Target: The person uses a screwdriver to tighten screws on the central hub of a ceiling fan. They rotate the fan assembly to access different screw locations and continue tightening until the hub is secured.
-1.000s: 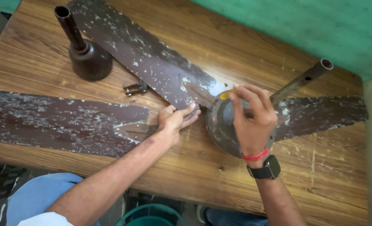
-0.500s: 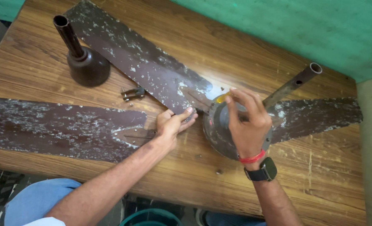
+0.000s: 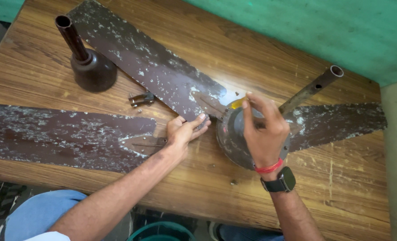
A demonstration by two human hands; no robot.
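A brown ceiling fan lies dismantled on a wooden table (image 3: 207, 196). My right hand (image 3: 263, 127) rests on the round motor housing (image 3: 227, 140), its fingers pinching a small yellow-handled tool (image 3: 237, 103) at the housing's top edge. My left hand (image 3: 183, 131) presses flat on the table beside the housing, fingertips touching the metal bracket end of the upper blade (image 3: 149, 67). A second worn blade (image 3: 64, 136) lies at the left, its bracket under my left wrist. A third blade (image 3: 337, 122) sticks out to the right.
A brown canopy cup with an upright rod (image 3: 89, 64) stands at the back left. A small metal clamp piece (image 3: 141, 98) lies near it. The fan's downrod (image 3: 312, 87) angles up to the right. A green wall (image 3: 319, 31) borders the table's far side.
The view has shifted slightly. My right hand has kept its place on the housing, fingers still working at the top edge; my left hand has hardly moved.
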